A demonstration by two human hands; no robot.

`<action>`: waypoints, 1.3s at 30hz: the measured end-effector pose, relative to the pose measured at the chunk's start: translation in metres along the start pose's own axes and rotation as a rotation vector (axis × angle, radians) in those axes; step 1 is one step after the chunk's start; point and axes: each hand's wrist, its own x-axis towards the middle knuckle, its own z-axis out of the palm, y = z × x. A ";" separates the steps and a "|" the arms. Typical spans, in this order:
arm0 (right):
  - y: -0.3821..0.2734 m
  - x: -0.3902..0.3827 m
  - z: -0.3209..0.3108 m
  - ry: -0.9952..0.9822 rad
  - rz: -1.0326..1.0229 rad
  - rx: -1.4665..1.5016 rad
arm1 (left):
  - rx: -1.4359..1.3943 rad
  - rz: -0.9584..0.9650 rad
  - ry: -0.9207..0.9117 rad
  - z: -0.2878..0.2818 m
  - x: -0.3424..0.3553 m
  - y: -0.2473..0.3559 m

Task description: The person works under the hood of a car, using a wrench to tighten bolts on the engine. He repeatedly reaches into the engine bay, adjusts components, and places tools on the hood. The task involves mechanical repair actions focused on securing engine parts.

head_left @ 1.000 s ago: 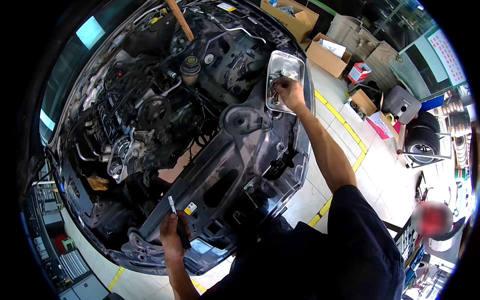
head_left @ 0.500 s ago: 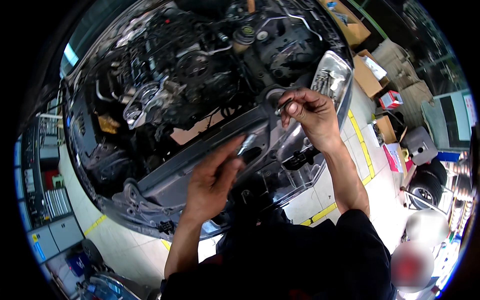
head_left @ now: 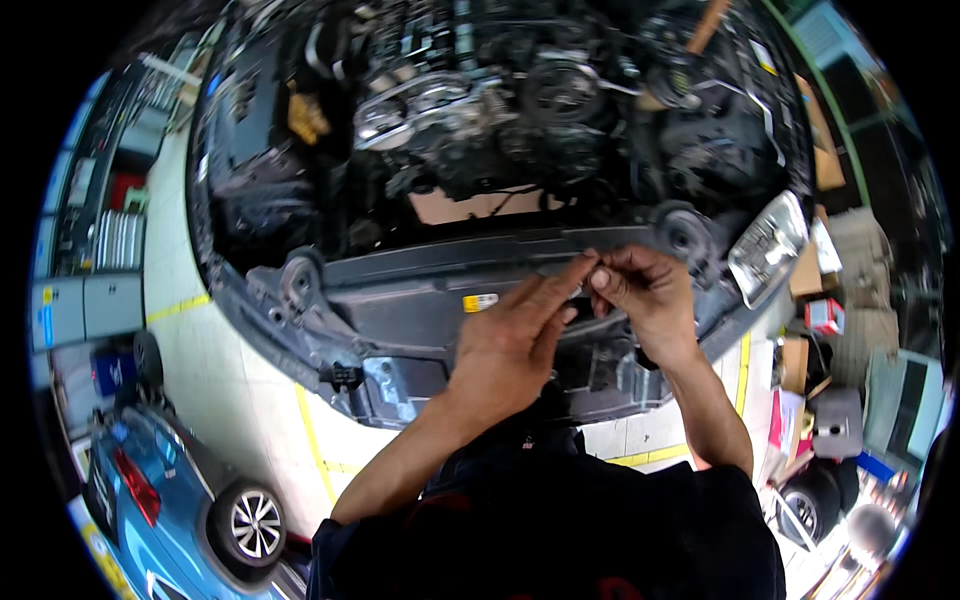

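Note:
My left hand (head_left: 505,345) and my right hand (head_left: 645,300) meet at the fingertips above the front edge of a car's open engine bay. The left hand's fingers are closed around a small silvery metal piece, of which only a glint shows. In a pinch, the right thumb and fingers hold something too small and hidden to name. Beneath both hands runs the car's black front panel (head_left: 390,305), with a yellow and white sticker (head_left: 480,302) beside the left hand. Beyond it lies the exposed engine (head_left: 440,110), blurred by motion.
At the car's right corner is a clear, silvery headlight-shaped piece (head_left: 768,250). Cardboard boxes (head_left: 818,140) and a tyre (head_left: 808,508) stand to the right. A blue car (head_left: 160,500) is at the lower left, below grey cabinets (head_left: 85,308). Yellow lines (head_left: 312,430) mark the floor.
My hands, apart before, have come together at the fingertips, the left moving right and up. The view has shifted, so more of the blue car shows at lower left.

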 end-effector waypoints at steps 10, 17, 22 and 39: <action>0.075 0.109 -0.002 0.277 -0.141 -0.816 | 0.272 -0.348 -0.336 -0.115 0.079 -0.212; 0.126 0.130 -0.034 0.456 -0.183 -1.218 | 0.095 -0.841 -0.589 -0.028 0.183 -0.411; 0.141 0.121 -0.052 0.455 -0.026 -1.203 | 0.327 -0.606 -0.527 0.049 0.185 -0.529; 0.144 0.120 -0.076 0.253 0.071 -1.380 | 1.148 0.076 -0.575 0.087 0.188 -0.626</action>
